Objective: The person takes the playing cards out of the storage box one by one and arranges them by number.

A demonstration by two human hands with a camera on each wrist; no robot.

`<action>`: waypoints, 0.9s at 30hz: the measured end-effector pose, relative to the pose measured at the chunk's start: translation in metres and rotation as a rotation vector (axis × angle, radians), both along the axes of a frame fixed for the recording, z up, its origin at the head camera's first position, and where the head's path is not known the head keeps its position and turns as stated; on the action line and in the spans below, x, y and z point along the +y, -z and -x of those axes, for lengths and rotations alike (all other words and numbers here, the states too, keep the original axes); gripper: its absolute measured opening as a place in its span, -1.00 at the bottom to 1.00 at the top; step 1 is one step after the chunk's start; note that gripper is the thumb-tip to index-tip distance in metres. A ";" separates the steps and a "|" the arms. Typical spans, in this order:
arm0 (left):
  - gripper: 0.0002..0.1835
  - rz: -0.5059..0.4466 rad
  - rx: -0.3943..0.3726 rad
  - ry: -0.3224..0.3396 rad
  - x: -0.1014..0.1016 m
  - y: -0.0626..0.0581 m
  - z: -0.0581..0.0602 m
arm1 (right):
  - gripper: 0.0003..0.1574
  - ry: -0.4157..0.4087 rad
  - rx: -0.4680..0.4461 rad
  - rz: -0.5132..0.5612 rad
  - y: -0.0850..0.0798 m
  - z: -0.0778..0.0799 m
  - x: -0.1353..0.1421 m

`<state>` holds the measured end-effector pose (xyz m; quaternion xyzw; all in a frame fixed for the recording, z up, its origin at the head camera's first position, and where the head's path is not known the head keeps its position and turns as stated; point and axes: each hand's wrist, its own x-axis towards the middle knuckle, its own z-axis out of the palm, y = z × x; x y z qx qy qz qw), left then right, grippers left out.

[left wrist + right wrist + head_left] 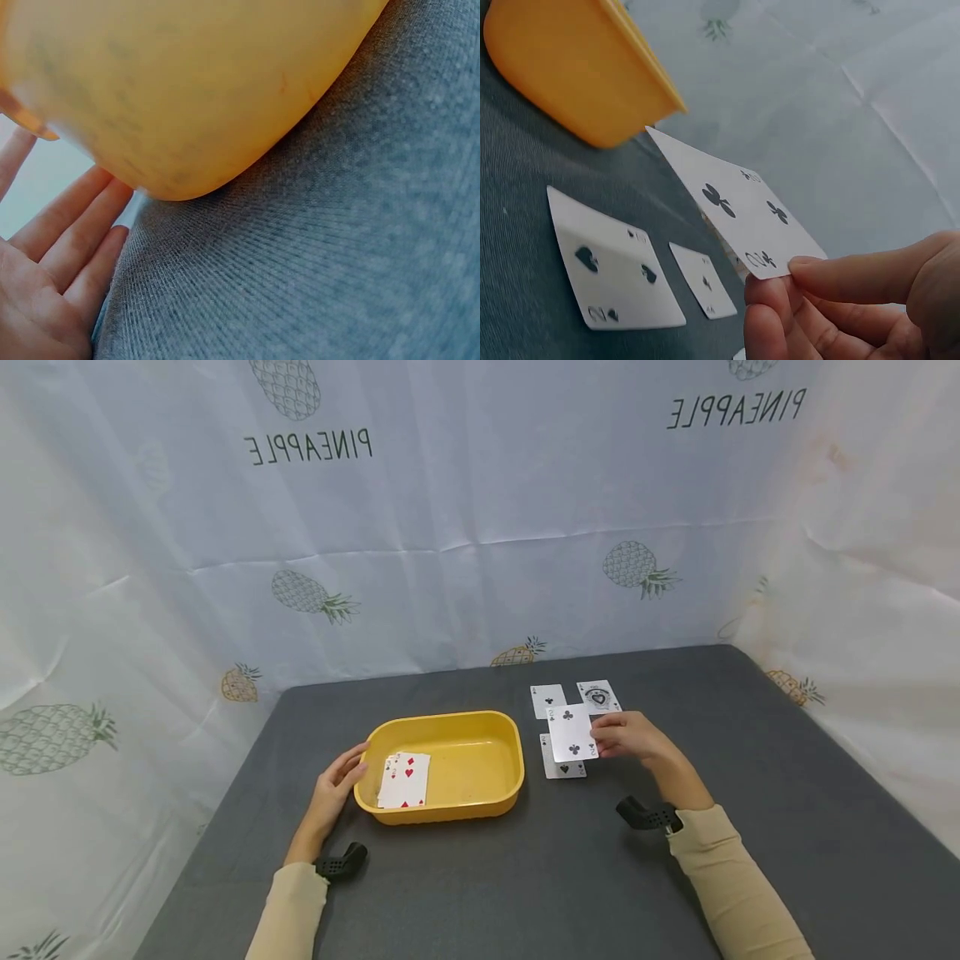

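Between thumb and fingers, my right hand (pixel 628 735) pinches a two of clubs (pixel 572 733) by its corner, raised above the table. Under it in the head view lies a two of spades (pixel 553 767), partly covered. Behind are an ace of clubs (pixel 547 697) and an ace of spades (pixel 599 697), face up on the table. My left hand (pixel 333 787) rests with fairly straight fingers against the left end of a yellow plastic basin (pixel 450 815). Inside the basin, at its left, sits a small overlapping pile of red-suit cards (pixel 405 779).
A dark grey cloth covers the table (pixel 480 893). White curtains (pixel 480 485) printed with pineapples hang behind it and at both sides. Each wrist wears a black camera mount, the right one (pixel 647 814) jutting inward over the table.
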<state>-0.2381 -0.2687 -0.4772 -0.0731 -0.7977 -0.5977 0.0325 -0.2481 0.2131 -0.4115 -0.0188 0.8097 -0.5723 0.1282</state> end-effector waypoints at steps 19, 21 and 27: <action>-0.48 -0.007 -0.017 0.008 0.001 -0.001 -0.002 | -0.55 0.058 -0.144 -0.118 0.017 0.005 0.046; -0.48 -0.008 -0.014 0.009 0.001 -0.001 -0.002 | -0.56 0.066 -0.153 -0.110 0.017 0.004 0.051; -0.48 -0.009 -0.008 0.007 0.001 -0.001 -0.003 | -0.59 0.101 -0.203 -0.080 0.019 0.004 0.062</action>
